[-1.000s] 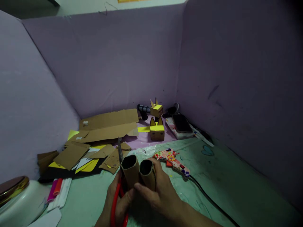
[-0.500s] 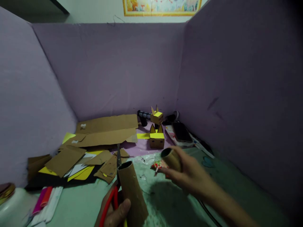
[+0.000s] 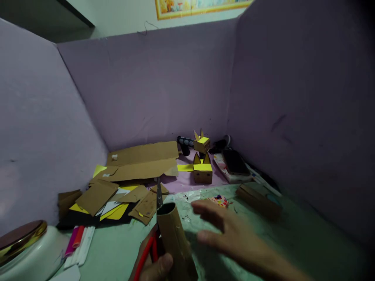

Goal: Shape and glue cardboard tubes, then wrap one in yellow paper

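Observation:
My left hand (image 3: 156, 267) is closed around a brown cardboard tube (image 3: 177, 238) and a pair of red-handled scissors (image 3: 150, 246). The tube tilts with its open end up, and the scissor blades point away from me alongside it. My right hand (image 3: 221, 230), slightly blurred, holds nothing; its fingers are apart above the table, right of the tube. Another cardboard tube (image 3: 259, 201) lies on its side at the right, beyond that hand. Just past my right fingertips is a small patterned red and white piece (image 3: 220, 200).
Two small cardboard boxes with pointed ears, a nearer one (image 3: 202, 175) and a farther one (image 3: 201, 145), stand at the back. Cardboard sheets (image 3: 140, 160) and scraps (image 3: 98, 197) lie left. A phone (image 3: 235, 162), markers (image 3: 77, 246) and a white jar (image 3: 35, 249) surround the area. Purple panels (image 3: 158, 86) enclose it.
My right hand has let go of the second cardboard tube, which now lies on the table at the right, and its fingers have spread. My left hand keeps its tube and scissors.

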`<state>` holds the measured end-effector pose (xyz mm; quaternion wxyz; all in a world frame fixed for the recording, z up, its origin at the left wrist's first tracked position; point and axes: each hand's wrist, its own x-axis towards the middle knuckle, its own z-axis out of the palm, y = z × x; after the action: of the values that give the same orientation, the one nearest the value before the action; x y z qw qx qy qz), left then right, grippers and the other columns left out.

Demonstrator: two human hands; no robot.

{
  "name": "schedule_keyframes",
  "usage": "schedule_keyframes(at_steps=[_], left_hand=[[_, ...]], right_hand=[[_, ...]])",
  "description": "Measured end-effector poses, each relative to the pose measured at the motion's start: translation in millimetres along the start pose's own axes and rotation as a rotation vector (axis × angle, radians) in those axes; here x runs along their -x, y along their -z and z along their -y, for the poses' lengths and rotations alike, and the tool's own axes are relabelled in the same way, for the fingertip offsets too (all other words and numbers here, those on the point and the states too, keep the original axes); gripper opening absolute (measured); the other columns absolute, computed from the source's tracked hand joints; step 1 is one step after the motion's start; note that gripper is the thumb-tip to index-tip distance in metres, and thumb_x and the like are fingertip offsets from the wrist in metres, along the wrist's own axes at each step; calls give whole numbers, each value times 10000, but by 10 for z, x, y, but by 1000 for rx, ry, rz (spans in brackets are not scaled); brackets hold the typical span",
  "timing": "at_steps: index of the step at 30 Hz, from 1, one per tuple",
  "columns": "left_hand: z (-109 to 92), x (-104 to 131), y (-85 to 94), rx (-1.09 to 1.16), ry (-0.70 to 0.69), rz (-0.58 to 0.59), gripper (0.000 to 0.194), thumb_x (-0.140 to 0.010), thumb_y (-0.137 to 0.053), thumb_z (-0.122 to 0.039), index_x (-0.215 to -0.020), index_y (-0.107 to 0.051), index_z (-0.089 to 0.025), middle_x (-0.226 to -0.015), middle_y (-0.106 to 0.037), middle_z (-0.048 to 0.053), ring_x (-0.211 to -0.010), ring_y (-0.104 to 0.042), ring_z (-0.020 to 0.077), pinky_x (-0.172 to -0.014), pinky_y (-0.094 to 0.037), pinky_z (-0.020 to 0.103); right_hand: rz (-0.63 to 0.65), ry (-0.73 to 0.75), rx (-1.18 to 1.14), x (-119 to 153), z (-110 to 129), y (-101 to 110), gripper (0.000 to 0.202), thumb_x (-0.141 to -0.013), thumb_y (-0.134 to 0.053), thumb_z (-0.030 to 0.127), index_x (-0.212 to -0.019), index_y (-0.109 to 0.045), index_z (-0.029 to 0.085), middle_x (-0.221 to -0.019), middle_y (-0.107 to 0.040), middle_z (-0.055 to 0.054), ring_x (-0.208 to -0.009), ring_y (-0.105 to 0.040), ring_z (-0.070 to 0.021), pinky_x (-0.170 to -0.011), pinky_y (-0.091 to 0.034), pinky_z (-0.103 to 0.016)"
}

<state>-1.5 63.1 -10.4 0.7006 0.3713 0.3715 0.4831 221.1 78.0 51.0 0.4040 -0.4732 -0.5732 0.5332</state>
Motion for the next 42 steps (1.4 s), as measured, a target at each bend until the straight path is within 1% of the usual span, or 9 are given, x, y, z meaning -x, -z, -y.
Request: schedule_keyframes(at_steps=[3,6,9,12,23,28,34,38,42], left_hand=[[11,19,2,27,27,38,685,-648,-821,-376,-1266,-590,-191,-1063,-731,146,-1049,-642,405,-916,-498,493],[-6,7,-72,86,12,64,523,-680,-807,-349,-1149,-659,-170,-1014,-744,138,-1060,-642,387,-935,-494,465],[-57,-26,-183,175,-18,73,401,-719,-783,-309,-1079,-686,-161,-1007,-744,124,-1072,-642,362,-957,-489,451],[-100,-70,-246,217,-6,104,369,-710,-794,-284,-1045,-702,-160,-1012,-741,111,-1086,-636,347,-968,-492,445],[-61,-129,-183,201,20,113,333,-720,-794,-254,-1033,-710,-177,-1031,-739,85,-1121,-620,331,-995,-484,430],[-60,-122,-188,184,30,110,392,-707,-803,-261,-1075,-686,-192,-1106,-718,81,-1140,-607,336,-991,-489,427],[-57,-121,-200,135,33,90,414,-665,-835,-303,-1040,-699,-197,-1030,-746,74,-1094,-637,340,-969,-503,425],[-31,-111,-164,87,33,101,426,-699,-812,-309,-1088,-689,-187,-1020,-750,95,-1063,-655,338,-956,-509,422],[-40,-81,-206,20,16,102,488,-715,-796,-314,-1164,-649,-196,-1080,-731,114,-1056,-654,344,-932,-513,420]], right_hand=[[304,75,-243,-15,-36,-374,705,-587,-810,454,-1205,-608,182,-1178,-643,-124,-1069,-593,-328,-906,-454,-443],[375,36,-377,-54,-150,-490,688,-592,-815,527,-1153,-643,166,-976,-691,-95,-920,-631,-292,-790,-477,-391],[347,-31,-495,-86,-248,-496,637,-704,-665,680,-1063,-697,155,-896,-690,-99,-868,-632,-265,-789,-461,-382],[317,-34,-570,-109,-317,-506,528,-777,-634,632,-1045,-711,183,-911,-691,-90,-880,-629,-246,-849,-438,-379],[255,-34,-675,-111,-401,-563,482,-745,-703,584,-1012,-716,184,-864,-696,-67,-765,-626,-193,-754,-453,-328],[231,-25,-553,-113,-412,-538,610,-699,-703,657,-1084,-689,185,-916,-688,-88,-862,-622,-238,-839,-430,-399],[262,88,-419,-72,-357,-507,653,-772,-579,708,-1125,-667,165,-988,-661,-116,-932,-588,-264,-885,-405,-436],[95,221,-152,-34,-286,-506,677,-749,-592,714,-1096,-669,138,-1066,-621,-148,-1002,-551,-307,-883,-416,-446],[8,284,-22,-15,-249,-507,501,-800,-607,578,-1037,-687,144,-1042,-636,-136,-984,-563,-313,-864,-424,-438]])
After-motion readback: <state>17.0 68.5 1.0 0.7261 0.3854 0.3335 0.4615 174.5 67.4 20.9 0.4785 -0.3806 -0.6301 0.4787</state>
